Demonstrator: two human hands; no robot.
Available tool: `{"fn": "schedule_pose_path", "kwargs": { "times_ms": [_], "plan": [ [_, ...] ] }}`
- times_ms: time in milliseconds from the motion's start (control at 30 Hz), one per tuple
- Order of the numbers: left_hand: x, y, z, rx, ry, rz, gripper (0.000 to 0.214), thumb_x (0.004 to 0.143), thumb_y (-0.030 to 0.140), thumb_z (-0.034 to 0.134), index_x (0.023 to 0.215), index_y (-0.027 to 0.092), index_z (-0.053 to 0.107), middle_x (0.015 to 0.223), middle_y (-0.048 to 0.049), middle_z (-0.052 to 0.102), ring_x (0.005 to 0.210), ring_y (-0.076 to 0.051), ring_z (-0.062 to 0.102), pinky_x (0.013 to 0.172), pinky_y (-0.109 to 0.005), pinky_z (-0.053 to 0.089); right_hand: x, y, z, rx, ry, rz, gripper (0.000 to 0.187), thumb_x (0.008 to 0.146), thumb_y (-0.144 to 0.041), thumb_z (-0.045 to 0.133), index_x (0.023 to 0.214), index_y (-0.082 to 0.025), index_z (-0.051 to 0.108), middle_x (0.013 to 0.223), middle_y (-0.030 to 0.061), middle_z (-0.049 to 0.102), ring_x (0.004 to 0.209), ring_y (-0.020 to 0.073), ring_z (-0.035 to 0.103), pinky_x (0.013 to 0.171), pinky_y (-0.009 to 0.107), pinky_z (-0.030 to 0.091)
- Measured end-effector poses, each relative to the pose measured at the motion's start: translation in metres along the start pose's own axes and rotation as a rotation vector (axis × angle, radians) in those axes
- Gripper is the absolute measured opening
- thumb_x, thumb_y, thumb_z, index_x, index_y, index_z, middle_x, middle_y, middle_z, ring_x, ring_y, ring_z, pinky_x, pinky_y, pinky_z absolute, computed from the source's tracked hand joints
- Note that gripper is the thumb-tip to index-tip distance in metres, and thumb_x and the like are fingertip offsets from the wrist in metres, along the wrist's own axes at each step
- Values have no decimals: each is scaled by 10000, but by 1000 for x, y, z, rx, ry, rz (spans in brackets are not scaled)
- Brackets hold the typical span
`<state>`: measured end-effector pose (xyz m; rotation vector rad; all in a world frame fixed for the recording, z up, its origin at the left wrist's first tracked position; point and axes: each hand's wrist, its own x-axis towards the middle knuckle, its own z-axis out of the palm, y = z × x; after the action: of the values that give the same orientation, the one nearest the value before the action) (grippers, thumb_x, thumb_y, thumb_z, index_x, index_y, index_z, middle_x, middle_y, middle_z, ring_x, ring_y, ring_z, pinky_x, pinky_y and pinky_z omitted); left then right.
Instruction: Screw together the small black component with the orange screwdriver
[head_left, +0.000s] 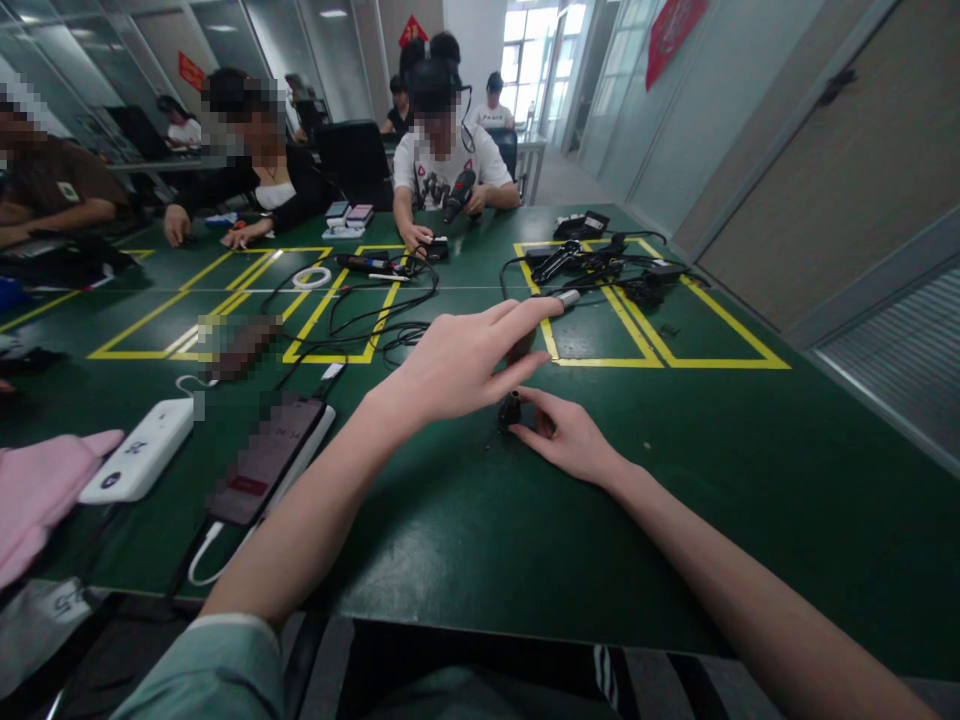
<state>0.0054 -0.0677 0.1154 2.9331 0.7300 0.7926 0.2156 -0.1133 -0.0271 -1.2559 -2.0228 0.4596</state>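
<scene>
My left hand (461, 360) reaches forward over the green table (675, 470), fingers stretched out, its index fingertip close to a small silver-tipped object (566, 297) by a yellow tape line. My right hand (566, 435) rests on the table below it, thumb and fingers pinched on a small black cylindrical part (510, 410) that stands on the surface.
A phone (266, 455) on a white pad and a white power bank (139, 450) lie at left. Black cables (375, 315) and black tools (592, 262) sit inside yellow-taped boxes farther out. Across the table, a person holds a power tool (459, 193); others sit at left.
</scene>
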Motion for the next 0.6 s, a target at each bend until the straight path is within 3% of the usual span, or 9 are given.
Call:
{"fn": "schedule_pose_path", "kwargs": {
  "times_ms": [200,400,600],
  "plan": [
    [0,2,-3,27,4,3,494,1036,255,389,1519,199,476,1236,-96,698,958,-186,697,800,-276,513,0,0,0,10,-1,3,444,914,-270,646,1347,-169,640,668,-34,617,522,153,544,567,298,451],
    [2,-1,-2,112,39,57,416,1036,304,444,1408,173,577,1095,-95,720,996,-216,669,856,-304,511,1,-1,-1,6,-10,6,468,906,-254,648,1369,-187,630,708,-27,652,529,146,553,573,292,459],
    [1,2,-3,116,24,13,505,1002,236,411,1497,204,508,1062,-68,730,932,-201,693,824,-294,507,0,0,-1,15,-6,13,451,914,-270,648,1358,-194,632,733,-18,675,530,148,565,586,301,479]
  ]
}}
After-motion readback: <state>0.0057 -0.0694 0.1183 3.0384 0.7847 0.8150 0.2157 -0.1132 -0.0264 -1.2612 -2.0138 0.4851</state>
